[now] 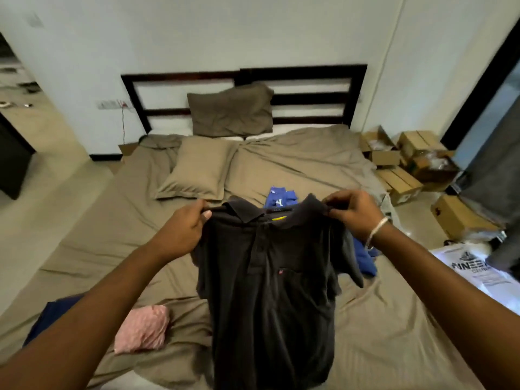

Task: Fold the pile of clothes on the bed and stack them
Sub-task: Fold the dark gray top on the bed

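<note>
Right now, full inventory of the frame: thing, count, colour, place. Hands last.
polo shirt: 1, dark grey, held up by its shoulders over the bed
blue garment: 1 visible, blue, on the bed behind the polo shirt
pink garment: 1, pink, on the bed at lower left
navy cloth: 1, navy, at the bed's left edge
pillows: 2, taupe, near the headboard
bed: 1, taupe sheet
headboard: 1, dark wood, against the wall
cardboard boxes: several, brown, on the floor to the right
bracelet: 1, silver, right wrist
left hand: grips the shirt's left shoulder
right hand: grips the right shoulder
</note>
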Motion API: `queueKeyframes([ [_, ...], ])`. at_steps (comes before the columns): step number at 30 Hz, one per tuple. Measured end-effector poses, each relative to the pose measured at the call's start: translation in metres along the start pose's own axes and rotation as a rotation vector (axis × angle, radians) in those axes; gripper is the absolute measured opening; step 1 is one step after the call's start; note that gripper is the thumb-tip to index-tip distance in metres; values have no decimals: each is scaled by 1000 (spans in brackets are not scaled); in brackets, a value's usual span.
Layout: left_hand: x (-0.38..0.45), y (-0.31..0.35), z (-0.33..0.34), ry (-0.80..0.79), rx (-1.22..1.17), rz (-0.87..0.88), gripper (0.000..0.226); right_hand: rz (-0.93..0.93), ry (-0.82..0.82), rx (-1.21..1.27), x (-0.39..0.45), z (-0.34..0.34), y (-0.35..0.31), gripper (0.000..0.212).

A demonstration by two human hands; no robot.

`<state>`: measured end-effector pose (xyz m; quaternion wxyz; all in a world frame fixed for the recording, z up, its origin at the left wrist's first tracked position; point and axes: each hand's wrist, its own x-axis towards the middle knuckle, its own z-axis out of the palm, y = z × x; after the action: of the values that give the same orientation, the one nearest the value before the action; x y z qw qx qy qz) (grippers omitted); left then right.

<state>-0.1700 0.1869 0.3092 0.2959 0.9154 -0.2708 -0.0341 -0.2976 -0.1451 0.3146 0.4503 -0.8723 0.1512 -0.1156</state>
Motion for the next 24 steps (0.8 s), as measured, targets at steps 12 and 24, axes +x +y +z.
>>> queueKeyframes([
  [12, -39, -23, -74, 29, 190, 357, 15, -190, 216, -217, -71, 29, -70, 27],
  [24, -95, -12, -123, 22, 65, 379, 12, -296, 242, -272, -124, -10, -93, 22],
])
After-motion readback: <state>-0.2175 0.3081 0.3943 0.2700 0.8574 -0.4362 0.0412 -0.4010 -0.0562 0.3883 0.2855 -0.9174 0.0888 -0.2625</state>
